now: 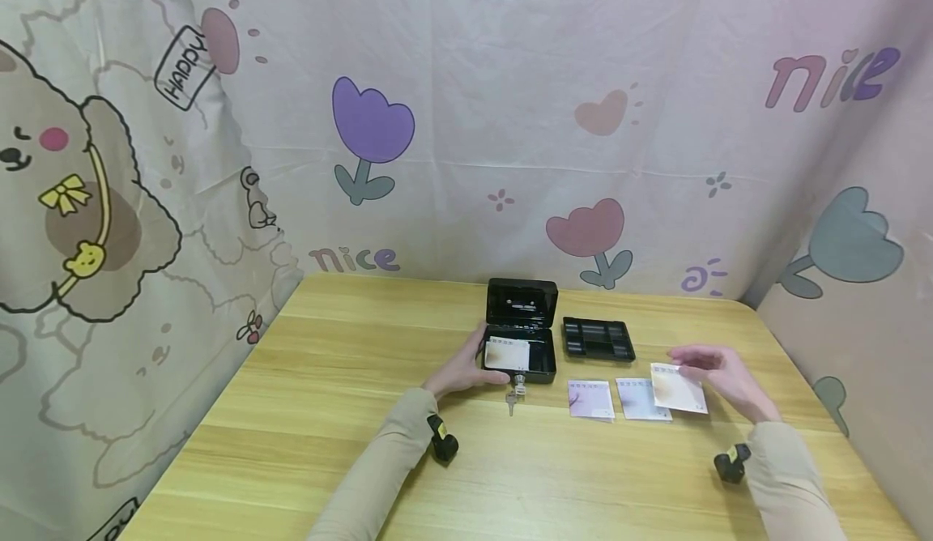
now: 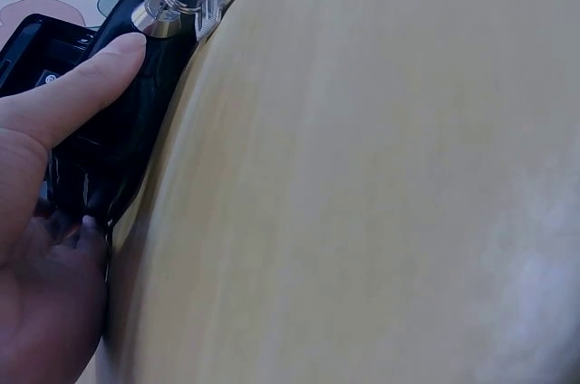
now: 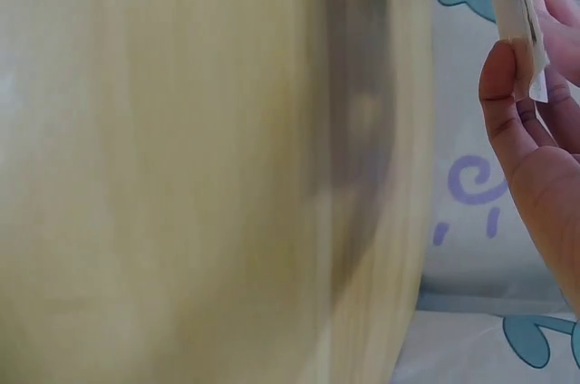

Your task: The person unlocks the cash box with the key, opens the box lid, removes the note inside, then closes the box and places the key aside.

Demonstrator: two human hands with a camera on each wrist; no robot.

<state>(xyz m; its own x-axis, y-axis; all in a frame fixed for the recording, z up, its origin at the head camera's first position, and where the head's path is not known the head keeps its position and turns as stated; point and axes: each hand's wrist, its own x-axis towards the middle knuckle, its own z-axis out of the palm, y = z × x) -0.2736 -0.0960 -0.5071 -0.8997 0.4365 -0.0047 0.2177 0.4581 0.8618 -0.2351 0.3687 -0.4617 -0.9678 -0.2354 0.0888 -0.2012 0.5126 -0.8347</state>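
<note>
A black metal cash box [image 1: 542, 359] stands with its lid [image 1: 521, 302] raised toward the back. My left hand [image 1: 466, 365] grips the box's left front corner, thumb along the front wall near the silver lock [image 2: 156, 17]. A ring of keys [image 2: 210, 11] hangs from that lock. Inside the box lies a pale square paper pad [image 1: 506, 354]. My right hand [image 1: 722, 372] pinches another square paper pad [image 1: 679, 389] by its edge, above the table. Its thin, layered edge [image 3: 515, 13] shows between thumb and fingers in the right wrist view.
A black compartment tray [image 1: 598, 339] rests right of the box. In front of it lie a lilac paper pad [image 1: 590, 400] and a light blue one [image 1: 641, 400], the latter partly overlapped by the held pad. A printed cloth [image 1: 466, 120] hangs behind the wooden table [image 1: 350, 347].
</note>
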